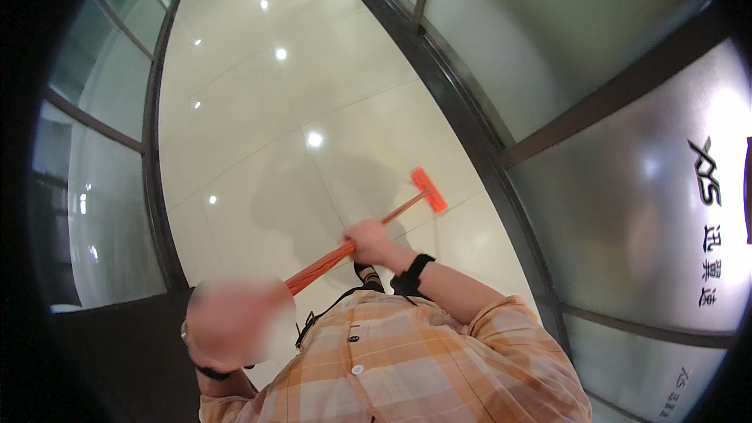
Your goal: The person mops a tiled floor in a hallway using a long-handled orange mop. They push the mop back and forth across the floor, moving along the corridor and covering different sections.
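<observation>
My right hand (369, 241), with a black band at its wrist, is closed around the orange, wood-like handle of a broom (320, 267). The upper end of that handle runs into my left hand (238, 320), which is blurred, so its separate fingers do not show. From my right hand the handle slants away to the upper right. It ends at a bright orange broom head (429, 190) on the glossy floor, near the dark border on the right. Part of a shoe or foot (369, 275) shows below my right wrist.
Pale, shiny floor tiles (235, 147) stretch ahead as a corridor. Framed glass panels (111, 200) line the left side. Frosted glass panels (611, 200), some bearing writing, stand on the right above a dark base strip (464, 135). A dark panel (129, 358) is at the lower left.
</observation>
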Tool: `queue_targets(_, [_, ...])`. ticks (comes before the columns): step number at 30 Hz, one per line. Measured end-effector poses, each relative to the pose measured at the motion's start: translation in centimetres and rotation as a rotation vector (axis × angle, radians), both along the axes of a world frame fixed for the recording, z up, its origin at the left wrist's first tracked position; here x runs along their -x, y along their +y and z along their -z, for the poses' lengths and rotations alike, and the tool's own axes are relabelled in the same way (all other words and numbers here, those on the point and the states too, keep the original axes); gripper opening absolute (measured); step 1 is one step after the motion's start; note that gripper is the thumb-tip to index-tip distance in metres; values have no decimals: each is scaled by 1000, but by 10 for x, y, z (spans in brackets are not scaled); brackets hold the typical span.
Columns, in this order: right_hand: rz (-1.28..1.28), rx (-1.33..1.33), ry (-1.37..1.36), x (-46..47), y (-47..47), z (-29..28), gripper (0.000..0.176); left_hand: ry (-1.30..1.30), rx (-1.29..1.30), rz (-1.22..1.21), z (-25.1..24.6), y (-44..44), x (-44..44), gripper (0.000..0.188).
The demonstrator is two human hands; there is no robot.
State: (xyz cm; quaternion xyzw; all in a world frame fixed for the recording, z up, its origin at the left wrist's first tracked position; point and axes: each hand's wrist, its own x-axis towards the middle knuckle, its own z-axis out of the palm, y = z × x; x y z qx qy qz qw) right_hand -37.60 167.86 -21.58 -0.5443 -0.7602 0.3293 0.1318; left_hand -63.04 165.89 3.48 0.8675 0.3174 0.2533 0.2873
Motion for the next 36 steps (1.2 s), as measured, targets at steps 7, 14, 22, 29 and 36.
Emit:
queue_targets(7, [-312, -36, 1, 9, 27, -8, 13, -640, 136, -331, 3, -26, -23, 4])
queue_targets(14, [-193, -3, -224, -124, 94, 59, 11, -489, 540, -1, 71, 11, -116, 23])
queue_targets(22, [-356, -5, -209, -133, 104, 47, 12, -515, 454, -166, 50, -10, -160, 27])
queue_targets(29, [-858, 73, 103, -36, 37, -42, 20, -560, 201, -281, -44, -97, -126, 34])
queue_targets(36, [-918, 90, -97, -60, 67, -15, 20, -565, 34, -814, 18, -120, -173, 35])
